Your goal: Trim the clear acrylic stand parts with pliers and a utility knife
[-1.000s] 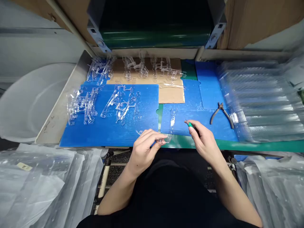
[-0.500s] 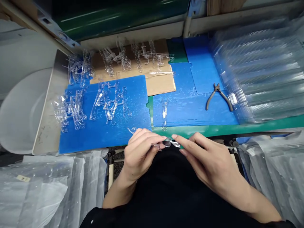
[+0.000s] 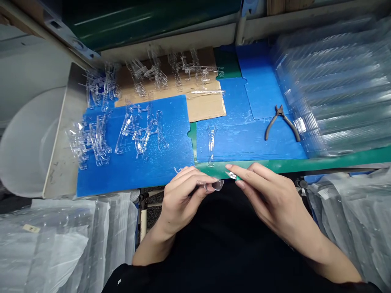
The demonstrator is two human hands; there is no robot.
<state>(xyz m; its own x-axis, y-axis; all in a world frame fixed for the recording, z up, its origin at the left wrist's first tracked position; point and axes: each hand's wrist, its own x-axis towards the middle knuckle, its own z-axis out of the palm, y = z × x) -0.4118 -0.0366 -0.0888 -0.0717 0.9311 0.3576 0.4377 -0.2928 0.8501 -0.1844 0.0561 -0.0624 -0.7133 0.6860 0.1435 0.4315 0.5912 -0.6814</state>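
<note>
My left hand [image 3: 186, 199] pinches a small transparent plastic part [image 3: 217, 185] between thumb and fingers, just off the near edge of the blue board [image 3: 171, 175]. My right hand [image 3: 262, 193] grips a small green-handled trimming blade [image 3: 232, 175], its metal tip a little to the right of that part and not touching it. The handle is mostly hidden by my fingers. A long transparent plastic piece [image 3: 210, 145] lies on the blue sheet ahead of my hands.
Several transparent plastic sprues [image 3: 137, 132] lie on the blue board and on cardboard [image 3: 204, 108]. Side cutters [image 3: 281, 124] rest at right, beside stacked transparent trays [image 3: 336, 85]. A white basin [image 3: 27, 142] stands left. Plastic bags [image 3: 61, 244] hang below the bench edge.
My right hand has swung left with the blade, close to my left hand. The small part is now held up near the bench edge. The whole view has tilted and shifted as my head moved.
</note>
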